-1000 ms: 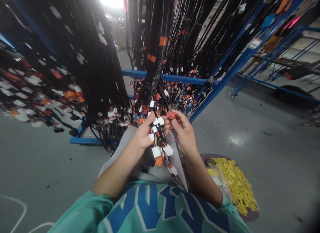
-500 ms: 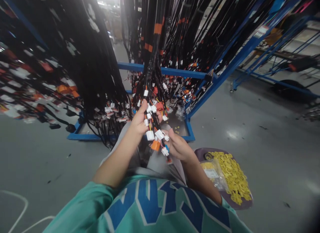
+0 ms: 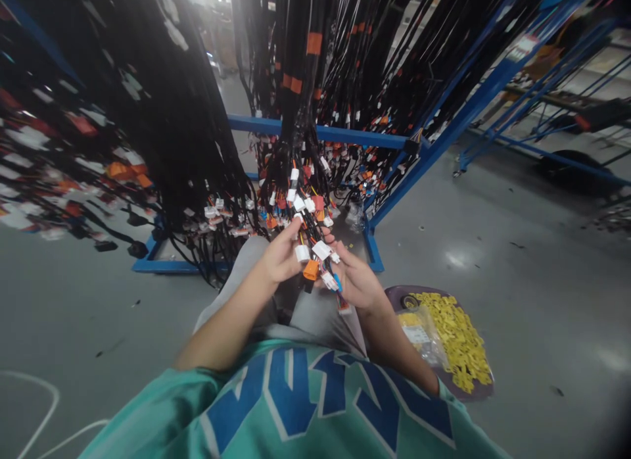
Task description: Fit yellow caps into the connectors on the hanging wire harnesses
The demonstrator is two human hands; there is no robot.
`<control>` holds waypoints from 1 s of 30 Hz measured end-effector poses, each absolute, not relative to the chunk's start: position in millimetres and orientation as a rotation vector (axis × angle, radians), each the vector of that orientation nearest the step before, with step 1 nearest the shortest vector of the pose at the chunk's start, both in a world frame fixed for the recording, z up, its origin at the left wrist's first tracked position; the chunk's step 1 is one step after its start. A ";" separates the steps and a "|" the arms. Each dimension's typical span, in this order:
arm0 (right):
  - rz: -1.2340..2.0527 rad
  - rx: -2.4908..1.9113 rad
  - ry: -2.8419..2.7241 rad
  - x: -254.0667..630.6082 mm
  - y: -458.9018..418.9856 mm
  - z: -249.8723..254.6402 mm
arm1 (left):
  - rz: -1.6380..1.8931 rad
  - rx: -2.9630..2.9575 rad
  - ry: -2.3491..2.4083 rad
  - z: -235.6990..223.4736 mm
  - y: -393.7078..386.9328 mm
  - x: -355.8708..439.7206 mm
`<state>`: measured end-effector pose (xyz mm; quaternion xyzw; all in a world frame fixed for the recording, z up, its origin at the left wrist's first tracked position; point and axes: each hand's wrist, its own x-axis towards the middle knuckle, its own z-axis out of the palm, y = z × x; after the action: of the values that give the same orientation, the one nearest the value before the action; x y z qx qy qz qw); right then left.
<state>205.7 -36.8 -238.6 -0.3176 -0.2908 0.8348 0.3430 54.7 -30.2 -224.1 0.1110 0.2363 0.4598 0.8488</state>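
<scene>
A black wiring harness (image 3: 311, 230) hangs from above, its lower end spread into short wires with white, red, orange and blue connectors. My left hand (image 3: 284, 254) is closed around this bundle from the left, thumb on top and fingers passing underneath. On the right, my right hand (image 3: 359, 278) curls about the lowest connectors, its thumb beside a small white one. An orange connector (image 3: 311, 269) dangles between both hands, below a white connector (image 3: 322, 250). Some of my fingertips are hidden behind the wires.
Many more harnesses (image 3: 192, 117) hang around from a blue metal rack (image 3: 340, 135). A purple tray (image 3: 480, 392) with yellow plastic pieces (image 3: 456, 337) and a clear bag (image 3: 424, 334) lies on the floor at right. Another blue frame (image 3: 513, 140) stands beyond.
My left hand has slid down the harness, closer to the connector ends. My right hand has shifted slightly right and up, and the lowest connectors have swung right.
</scene>
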 end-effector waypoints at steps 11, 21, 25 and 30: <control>2.167 -0.757 -0.870 215.2 -33.0 -237.5 | 1.002 0.187 0.429 -216.5 -32.8 57.9; 2.015 -0.775 -1.018 217.6 -48.3 -228.2 | 1.113 0.307 0.600 -224.7 -33.0 55.3; 1.914 -0.832 -1.118 222.8 -48.6 -227.5 | 1.115 0.329 0.638 -226.9 -31.9 52.2; 1.849 -0.857 -1.145 227.3 -42.0 -230.0 | 1.152 0.242 0.670 -228.6 -29.8 49.8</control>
<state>227.3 -42.0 -230.0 -0.3373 -0.4509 0.7279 0.3913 49.8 -29.8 -228.6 0.1121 0.3098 0.5331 0.7793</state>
